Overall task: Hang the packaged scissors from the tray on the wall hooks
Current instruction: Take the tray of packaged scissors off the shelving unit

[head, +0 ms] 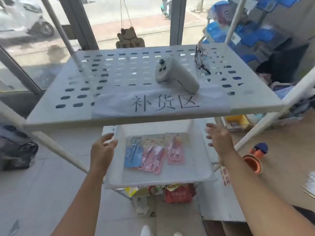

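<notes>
A white tray (201, 174) sits on the lower level of a white rack. In it lie three packs of scissors side by side: a blue pack (133, 153) at the left, a pink pack (154, 155) in the middle, another pink pack (176, 149) at the right. My left hand (102, 150) hovers at the tray's left wall, fingers curled and apart, holding nothing. My right hand (219, 138) is spread open above the tray's right side, empty. No wall hooks are in sight.
The perforated top shelf (81, 99) overhangs the tray, carrying a grey controller (175, 74), black glasses (201, 58) and a paper sign (162, 104). Snack packets (177, 193) lie under the tray. An orange and blue bottle (255, 157) lies right. Windows stand behind.
</notes>
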`<state>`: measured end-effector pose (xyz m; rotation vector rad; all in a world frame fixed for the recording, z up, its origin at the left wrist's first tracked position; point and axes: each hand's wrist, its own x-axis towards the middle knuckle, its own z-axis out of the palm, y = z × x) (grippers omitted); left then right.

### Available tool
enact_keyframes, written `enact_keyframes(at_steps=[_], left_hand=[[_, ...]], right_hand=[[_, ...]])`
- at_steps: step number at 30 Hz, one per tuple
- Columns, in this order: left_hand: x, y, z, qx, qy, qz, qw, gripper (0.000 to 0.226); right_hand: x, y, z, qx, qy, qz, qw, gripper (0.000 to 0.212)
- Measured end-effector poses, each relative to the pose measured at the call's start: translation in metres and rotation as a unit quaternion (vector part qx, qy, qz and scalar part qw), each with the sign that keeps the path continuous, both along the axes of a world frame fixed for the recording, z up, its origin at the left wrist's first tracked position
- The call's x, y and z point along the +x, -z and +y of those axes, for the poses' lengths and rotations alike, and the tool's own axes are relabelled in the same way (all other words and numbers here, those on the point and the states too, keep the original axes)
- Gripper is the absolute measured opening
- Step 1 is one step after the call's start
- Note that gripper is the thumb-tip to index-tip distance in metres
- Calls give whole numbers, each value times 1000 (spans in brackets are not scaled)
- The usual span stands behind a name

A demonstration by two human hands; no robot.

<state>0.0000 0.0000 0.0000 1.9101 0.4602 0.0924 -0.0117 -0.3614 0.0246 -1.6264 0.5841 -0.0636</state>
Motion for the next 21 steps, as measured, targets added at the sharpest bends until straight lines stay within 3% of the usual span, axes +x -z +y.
enact_keyframes(at_steps=[3,14,21], left_hand=[[13,12,7,20,-23,45,999,32],[42,10,28,-94,32,156,983,45],[19,4,23,-90,48,97,990,35]], right_hand=[[9,13,2,-10,-2,45,999,23],[22,30,-8,20,-61,141,988,30],[5,25,-20,22,-127,130,983,43]])
